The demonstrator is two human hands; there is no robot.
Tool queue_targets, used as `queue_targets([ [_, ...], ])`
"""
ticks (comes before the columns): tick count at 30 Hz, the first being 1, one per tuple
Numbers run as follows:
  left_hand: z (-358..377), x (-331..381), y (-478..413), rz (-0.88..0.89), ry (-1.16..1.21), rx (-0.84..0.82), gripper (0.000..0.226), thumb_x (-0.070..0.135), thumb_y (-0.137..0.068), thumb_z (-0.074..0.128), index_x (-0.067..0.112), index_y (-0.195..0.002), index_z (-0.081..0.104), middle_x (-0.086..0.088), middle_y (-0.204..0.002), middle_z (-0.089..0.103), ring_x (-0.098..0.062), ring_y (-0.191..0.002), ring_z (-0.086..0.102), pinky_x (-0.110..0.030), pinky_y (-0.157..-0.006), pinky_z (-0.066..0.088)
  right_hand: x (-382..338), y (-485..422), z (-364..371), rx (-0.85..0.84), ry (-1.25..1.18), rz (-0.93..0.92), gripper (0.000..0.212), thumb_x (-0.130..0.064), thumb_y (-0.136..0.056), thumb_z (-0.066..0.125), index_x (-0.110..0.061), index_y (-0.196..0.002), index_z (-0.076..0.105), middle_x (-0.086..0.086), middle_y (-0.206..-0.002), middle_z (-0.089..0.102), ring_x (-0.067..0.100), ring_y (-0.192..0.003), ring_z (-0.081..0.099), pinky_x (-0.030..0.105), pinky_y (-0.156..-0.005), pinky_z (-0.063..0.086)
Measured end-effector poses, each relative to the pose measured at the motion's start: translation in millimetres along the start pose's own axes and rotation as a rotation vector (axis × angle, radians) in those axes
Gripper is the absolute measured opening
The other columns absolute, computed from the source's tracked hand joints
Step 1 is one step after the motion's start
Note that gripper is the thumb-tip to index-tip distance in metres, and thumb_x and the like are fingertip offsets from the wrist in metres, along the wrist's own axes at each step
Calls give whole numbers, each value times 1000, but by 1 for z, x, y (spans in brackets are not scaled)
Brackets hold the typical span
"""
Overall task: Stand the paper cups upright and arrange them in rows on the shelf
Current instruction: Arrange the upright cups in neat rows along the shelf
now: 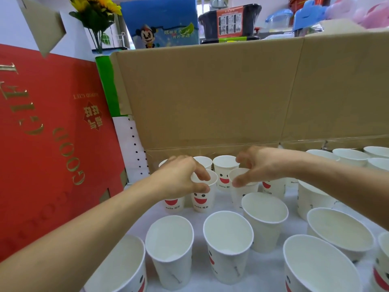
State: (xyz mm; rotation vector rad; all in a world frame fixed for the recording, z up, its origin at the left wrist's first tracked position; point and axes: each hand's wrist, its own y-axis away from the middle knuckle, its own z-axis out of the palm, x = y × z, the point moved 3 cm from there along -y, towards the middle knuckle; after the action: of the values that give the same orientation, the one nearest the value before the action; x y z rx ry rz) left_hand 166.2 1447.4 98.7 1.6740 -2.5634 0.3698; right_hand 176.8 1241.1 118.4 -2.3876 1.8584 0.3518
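Several white paper cups with a red smile and "Hello" print stand upright on the white shelf surface (271, 275). My left hand (179, 178) pinches the rim of one upright cup (203, 199) in the second row from the back. My right hand (259, 165) pinches the rim of another upright cup (242, 190) just to its right. Behind them stands a back-row cup (224, 171) against the cardboard. Nearer cups (228, 245), (170, 249), (264, 218) stand open-mouthed in front.
A brown cardboard wall (231, 95) closes the back of the shelf. A red gift box (52, 144) walls the left side. More upright cups (349, 157) line the back right, and large cups (339, 230) crowd the near right.
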Motion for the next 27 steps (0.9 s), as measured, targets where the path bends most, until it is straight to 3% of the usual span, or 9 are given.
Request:
queue_targets([
  [4,2,7,0,27,-26,11,19,39,-83,69,36,-100,74,21,-102,71,-7,-100,60,-29,-88,47,-4,-5,8,56,-42,-4,81,-63,-66,72,-24,-133,47,-6,-118,59,14,-85,62,32,-71,56],
  [8,2,9,1,38,-22,11,15,34,-85,68,33,-98,75,17,-96,73,-5,-91,62,-16,-70,40,-11,-7,13,164,51,-17,70,-65,-70,67,-14,-117,57,0,-114,62,21,-97,60,35,-77,54],
  [12,0,9,3,35,-21,19,15,32,-85,66,33,-97,76,15,-92,74,-7,-89,63,-19,-70,41,-15,-8,15,205,73,-11,67,-67,-70,66,-14,-109,60,2,-105,63,23,-91,61,35,-64,56],
  [17,0,13,2,45,-43,40,15,32,-87,64,33,-97,76,14,-93,74,-13,-91,60,-10,-61,27,-14,-8,16,222,81,-9,67,-69,-69,65,-14,-108,60,3,-106,64,24,-95,61,39,-75,56],
  [24,2,12,0,58,-51,34,15,34,-86,65,35,-97,75,15,-92,74,-11,-90,61,-13,-62,30,-11,-9,17,212,85,-20,69,-71,-69,63,-15,-109,60,2,-106,66,24,-95,62,41,-80,55],
  [27,-2,11,0,33,-19,7,24,43,-83,68,34,-105,72,16,-95,73,-7,-95,61,-22,-79,38,-10,-5,14,232,65,-39,73,-73,-73,58,-18,-120,58,-1,-118,63,21,-102,59,37,-81,53],
])
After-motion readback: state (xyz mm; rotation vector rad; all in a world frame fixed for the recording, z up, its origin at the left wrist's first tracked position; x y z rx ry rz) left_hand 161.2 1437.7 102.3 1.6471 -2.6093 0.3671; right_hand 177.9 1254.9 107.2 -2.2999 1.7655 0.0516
